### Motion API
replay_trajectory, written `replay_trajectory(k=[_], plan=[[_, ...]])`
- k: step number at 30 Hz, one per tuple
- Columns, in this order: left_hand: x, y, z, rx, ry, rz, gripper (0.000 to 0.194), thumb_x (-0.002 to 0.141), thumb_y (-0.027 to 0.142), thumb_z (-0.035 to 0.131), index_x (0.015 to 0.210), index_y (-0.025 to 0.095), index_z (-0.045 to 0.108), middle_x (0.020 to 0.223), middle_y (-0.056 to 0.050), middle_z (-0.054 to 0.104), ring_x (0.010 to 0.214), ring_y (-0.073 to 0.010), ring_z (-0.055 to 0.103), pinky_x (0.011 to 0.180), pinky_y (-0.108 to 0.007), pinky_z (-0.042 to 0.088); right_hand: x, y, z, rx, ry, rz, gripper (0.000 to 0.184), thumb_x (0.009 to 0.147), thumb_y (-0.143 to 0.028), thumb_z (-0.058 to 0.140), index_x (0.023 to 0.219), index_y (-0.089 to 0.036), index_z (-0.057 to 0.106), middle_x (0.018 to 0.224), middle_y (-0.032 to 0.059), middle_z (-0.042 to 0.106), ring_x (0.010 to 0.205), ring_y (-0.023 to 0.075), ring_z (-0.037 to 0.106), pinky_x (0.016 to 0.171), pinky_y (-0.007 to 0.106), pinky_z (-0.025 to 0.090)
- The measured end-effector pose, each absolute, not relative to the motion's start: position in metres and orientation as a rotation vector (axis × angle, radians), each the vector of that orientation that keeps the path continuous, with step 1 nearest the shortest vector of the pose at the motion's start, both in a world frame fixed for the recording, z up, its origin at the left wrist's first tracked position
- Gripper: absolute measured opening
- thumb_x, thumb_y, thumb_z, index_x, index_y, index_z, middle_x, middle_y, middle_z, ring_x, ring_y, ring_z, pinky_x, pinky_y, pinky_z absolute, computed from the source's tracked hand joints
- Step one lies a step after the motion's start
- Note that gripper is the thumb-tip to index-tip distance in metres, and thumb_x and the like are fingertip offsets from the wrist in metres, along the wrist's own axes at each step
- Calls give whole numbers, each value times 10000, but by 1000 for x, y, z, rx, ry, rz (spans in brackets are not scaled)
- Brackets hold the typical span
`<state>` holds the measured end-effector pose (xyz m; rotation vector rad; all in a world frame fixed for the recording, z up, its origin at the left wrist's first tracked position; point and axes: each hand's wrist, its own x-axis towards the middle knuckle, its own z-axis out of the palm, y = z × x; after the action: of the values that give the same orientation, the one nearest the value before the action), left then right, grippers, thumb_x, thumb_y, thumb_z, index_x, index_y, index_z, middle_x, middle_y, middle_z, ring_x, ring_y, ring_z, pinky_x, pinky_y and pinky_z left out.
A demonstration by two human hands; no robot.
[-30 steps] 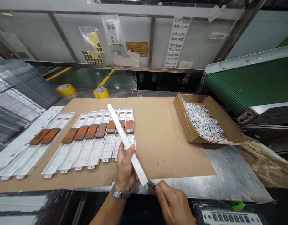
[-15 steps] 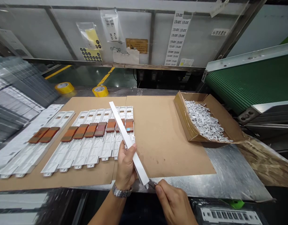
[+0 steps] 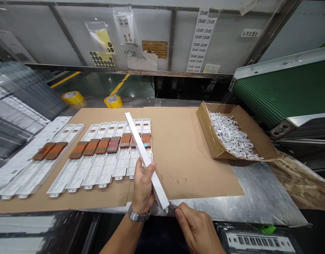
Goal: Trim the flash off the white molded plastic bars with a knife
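White plastic strip [image 3: 145, 158] held at a slant, long axis running from near the person at lower right up and away to upper left, far end pointing toward the back of the work area, near end down by the front edge of the surface. Left hand [image 3: 142, 187] was wrapped around the lower half of the strip, fingers [image 3: 145, 169] closed on it, wristwatch [image 3: 138, 216] on that wrist just below the strip. Right hand [image 3: 196, 228] sat just right of the strip's near end, fingers [image 3: 179, 216] curled closed on a small dark tool [image 3: 173, 208], mostly hidden; its tip was right at the strip's end, contact hard to tell. Under and left of the strip lay a row of white moulded plastic parts [image 3: 106, 165], each with a reddish-brown pad [image 3: 102, 145], the far end of the strip passing above the rightmost ones. All of it sat on a brown cardboard sheet [image 3: 189, 158], which covered the steel surface [image 3: 260, 187] under the strip and ran out to its right. Right of the strip, an open cardboard box [image 3: 207, 130] held a heap of small white pieces [image 3: 231, 135]. Further right was a green ribbed conveyor belt [image 3: 281, 95]. Left of the strip stood stacked grey trays [image 3: 24, 102]. Beyond the strip were two yellow tape rolls [image 3: 113, 101] and a panel with printed labels [image 3: 201, 40].
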<state>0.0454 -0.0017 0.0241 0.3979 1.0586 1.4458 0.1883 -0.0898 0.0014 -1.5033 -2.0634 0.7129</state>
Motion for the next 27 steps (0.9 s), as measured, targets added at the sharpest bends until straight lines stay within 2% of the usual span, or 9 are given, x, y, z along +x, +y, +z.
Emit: replay_trajectory(k=[5, 17, 20, 23, 27], plan=[[46, -2, 21, 409, 1069, 1436, 346, 676, 300, 702, 928, 232, 476, 563, 114, 391, 401, -25, 350, 406, -162, 285, 190, -90, 1, -1507, -2064, 733, 342, 982, -343, 294, 671, -225, 374, 527, -73, 462, 436, 77, 448, 466, 214, 253], [49, -3, 18, 451, 1104, 1414, 413, 693, 317, 690, 1042, 239, 483, 672, 78, 535, 424, -35, 398, 500, -196, 381, 193, -92, -5, -1557, -2091, 787, 355, 982, -365, 267, 673, -229, 377, 506, -76, 456, 419, 83, 446, 458, 219, 243], [50, -3, 17, 464, 1105, 1413, 416, 701, 315, 684, 1061, 240, 491, 743, 54, 577, 493, -53, 475, 572, -213, 424, 195, -92, -6, -1566, -2091, 804, 358, 982, -374, 258, 679, -231, 384, 516, -72, 469, 428, 87, 460, 461, 221, 248], [51, -3, 16, 472, 1106, 1416, 436, 710, 311, 679, 1095, 243, 486, 869, 14, 615, 655, -92, 571, 666, -234, 453, 196, -93, -7, -1574, -2103, 806, 362, 982, -380, 254, 683, -232, 393, 517, -70, 481, 436, 91, 475, 464, 226, 250], [51, -3, 15, 480, 1096, 1412, 464, 725, 307, 669, 1139, 250, 468, 1011, -28, 622, 769, -120, 599, 709, -255, 464, 196, -94, -7, -1577, -2121, 804, 368, 985, -375, 254, 685, -231, 412, 525, -69, 503, 443, 90, 490, 467, 227, 255]])
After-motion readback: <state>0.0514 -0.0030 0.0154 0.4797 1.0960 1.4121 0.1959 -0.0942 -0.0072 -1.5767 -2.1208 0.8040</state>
